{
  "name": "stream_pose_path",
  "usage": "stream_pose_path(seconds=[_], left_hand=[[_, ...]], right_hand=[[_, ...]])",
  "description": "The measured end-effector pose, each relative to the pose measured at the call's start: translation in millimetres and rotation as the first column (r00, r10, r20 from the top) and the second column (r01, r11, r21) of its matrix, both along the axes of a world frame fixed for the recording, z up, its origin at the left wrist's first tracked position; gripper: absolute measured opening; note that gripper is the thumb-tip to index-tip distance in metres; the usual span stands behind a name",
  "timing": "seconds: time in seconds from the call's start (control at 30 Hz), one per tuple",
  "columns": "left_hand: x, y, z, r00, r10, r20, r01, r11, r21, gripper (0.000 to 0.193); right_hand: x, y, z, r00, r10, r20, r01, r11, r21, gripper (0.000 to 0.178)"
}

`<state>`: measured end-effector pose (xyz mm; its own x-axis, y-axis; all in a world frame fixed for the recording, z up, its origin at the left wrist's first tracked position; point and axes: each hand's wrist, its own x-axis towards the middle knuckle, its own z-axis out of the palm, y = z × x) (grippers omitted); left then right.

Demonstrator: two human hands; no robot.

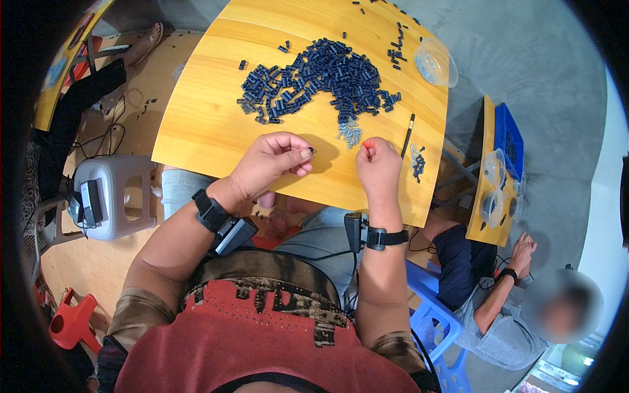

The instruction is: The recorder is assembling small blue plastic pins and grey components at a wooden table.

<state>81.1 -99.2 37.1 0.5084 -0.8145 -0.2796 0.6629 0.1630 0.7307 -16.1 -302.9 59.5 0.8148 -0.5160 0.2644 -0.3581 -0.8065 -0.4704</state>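
Note:
Over the near edge of the wooden table [216, 137], my left hand [275, 158] pinches a small black piece [311, 150] between thumb and forefinger; only its tip shows. A short way to the right, my right hand [382, 167] is closed in a pinch, and whatever its fingertips hold is too small to make out. Between and just beyond the hands lies a little heap of silvery screws [350, 133]. It touches the near side of a large pile of small black plastic parts [341, 72]. The two hands are apart.
Right of my right hand lie a black pen-like tool [408, 134] and a small group of screws and black pieces [417, 164]. A clear tub [434, 62] sits at the far right edge. Another person [501, 321] sits at right beside a blue tray [509, 141].

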Motion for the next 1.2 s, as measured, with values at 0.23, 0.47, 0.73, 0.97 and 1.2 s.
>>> stream_pose_path(seconds=[0.23,0.47,0.73,0.97,1.2], left_hand=[[0,0,1,1.000,0.000,-0.009,0.000,1.000,-0.001,0.012],[0,1,2,1.000,0.001,-0.016,-0.002,1.000,-0.010,0.012],[1,1,1,1.000,-0.011,0.015,0.010,1.000,0.010,0.012],[1,1,0,1.000,-0.002,-0.012,0.002,1.000,-0.027,0.011],[1,0,-1,1.000,-0.008,-0.005,0.008,1.000,-0.027,0.010]], right_hand=[[-2,-21,-14,0.997,-0.044,-0.068,0.066,0.929,0.364,0.004],[2,-7,-10,1.000,0.015,0.024,-0.016,0.999,0.037,0.005],[0,-18,-15,0.997,-0.081,-0.013,0.080,0.930,0.359,0.008],[-1,-20,-23,0.993,-0.092,0.070,0.067,0.951,0.301,0.008],[-4,-11,-7,0.995,-0.074,0.069,0.062,0.985,0.160,0.008]])
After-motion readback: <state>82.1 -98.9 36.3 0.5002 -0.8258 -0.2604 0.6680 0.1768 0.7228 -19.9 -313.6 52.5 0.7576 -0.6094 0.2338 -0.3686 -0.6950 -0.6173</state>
